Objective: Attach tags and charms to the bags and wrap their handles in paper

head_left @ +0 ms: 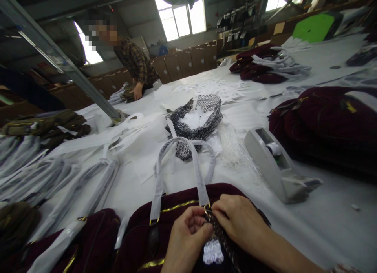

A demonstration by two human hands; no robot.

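A maroon handbag (172, 220) with gold zips lies on the table in front of me. Its handles (159, 179) stand up, wrapped in whitish paper. At the foot of one handle is a gold metal ring (207, 207) with a dark brown braided strap (220, 232) hanging from it. My left hand (190, 235) is closed in a pinch just below the ring, thumb against the strap's edge. On the other side, my right hand (238, 218) has its fingers curled on the strap's upper end. A shiny, pale crumpled piece (213, 251) hangs under the left fingers.
A grey tape dispenser (273, 167) stands to the right, before a pile of maroon bags (324, 120). Black-and-white patterned fabric (188, 130) and paper scraps lie ahead. Another maroon bag (100, 233) and olive bags (53, 126) are left. A person (137, 63) works across the table.
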